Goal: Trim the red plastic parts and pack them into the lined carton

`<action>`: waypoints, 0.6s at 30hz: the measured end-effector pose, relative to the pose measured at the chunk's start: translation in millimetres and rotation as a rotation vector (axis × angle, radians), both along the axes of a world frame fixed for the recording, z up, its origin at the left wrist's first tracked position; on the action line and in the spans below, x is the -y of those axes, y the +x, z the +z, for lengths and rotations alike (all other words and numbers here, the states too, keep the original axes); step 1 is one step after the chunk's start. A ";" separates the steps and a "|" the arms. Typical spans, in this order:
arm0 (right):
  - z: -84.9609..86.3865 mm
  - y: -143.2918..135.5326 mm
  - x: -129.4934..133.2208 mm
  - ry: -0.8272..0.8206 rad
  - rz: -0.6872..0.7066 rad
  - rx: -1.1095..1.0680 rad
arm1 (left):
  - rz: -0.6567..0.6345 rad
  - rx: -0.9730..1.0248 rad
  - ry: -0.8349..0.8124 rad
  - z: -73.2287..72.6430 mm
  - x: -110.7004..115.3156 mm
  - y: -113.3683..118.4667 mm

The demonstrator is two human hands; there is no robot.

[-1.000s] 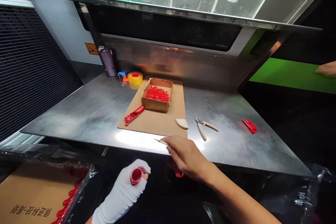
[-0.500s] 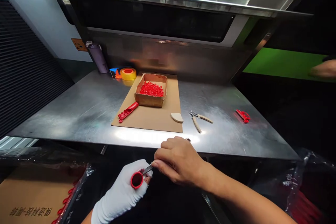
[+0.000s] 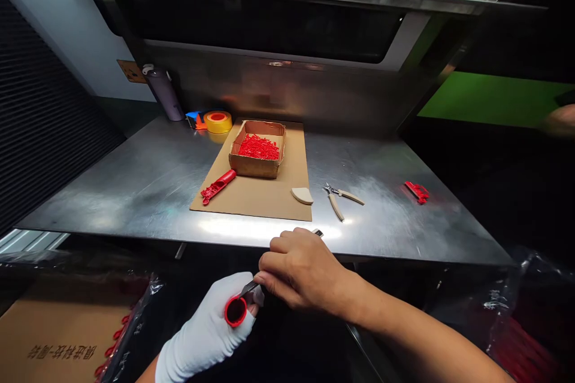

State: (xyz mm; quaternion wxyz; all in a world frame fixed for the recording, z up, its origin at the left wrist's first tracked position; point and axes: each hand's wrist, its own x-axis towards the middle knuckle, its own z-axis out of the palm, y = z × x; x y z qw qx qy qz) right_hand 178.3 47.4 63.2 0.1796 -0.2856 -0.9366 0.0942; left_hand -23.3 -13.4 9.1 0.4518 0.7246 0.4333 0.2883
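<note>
My left hand [image 3: 209, 320], in a white glove, is closed around a red plastic tube [image 3: 230, 318]. The tube's round open end points up toward me; the rest is hidden in the glove. In my bare right hand [image 3: 299, 269] is a slim metal knife [image 3: 248, 289], its blade lying against the tube's rim. The knife's other end shows beyond my knuckles. Both hands are held in front of the table's near edge. On the table beyond them lie side cutters [image 3: 338, 198] with beige handles and a cream wedge-shaped piece [image 3: 302, 195].
A cardboard sheet [image 3: 269, 203] bears a carton [image 3: 254, 166] of small red pieces and a red part [image 3: 218, 187]. Another red part [image 3: 417, 192] lies right. Tape [image 3: 218, 122] and a bottle [image 3: 164, 93] stand behind. Lined boxes flank me; another person's hand [image 3: 561, 121] is far right.
The knife blade has shifted slightly left along the tube's rim, with my right hand moving a little left. My left hand keeps its hold. The whole view has tilted slightly.
</note>
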 end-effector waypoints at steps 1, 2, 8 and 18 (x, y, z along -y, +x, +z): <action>0.1 -0.2 0.0 -0.002 0.000 0.005 | -0.001 -0.002 0.004 0.2 -0.2 0.2; 0.3 -0.2 0.1 -0.005 0.000 0.011 | -0.002 -0.005 0.002 0.4 -0.3 0.5; 3.0 0.6 2.5 -0.004 0.008 0.017 | 0.034 -0.066 -0.026 -1.3 0.8 0.1; 0.6 -1.3 6.4 -0.004 -0.017 0.009 | 0.077 -0.073 0.086 -9.5 0.1 -6.6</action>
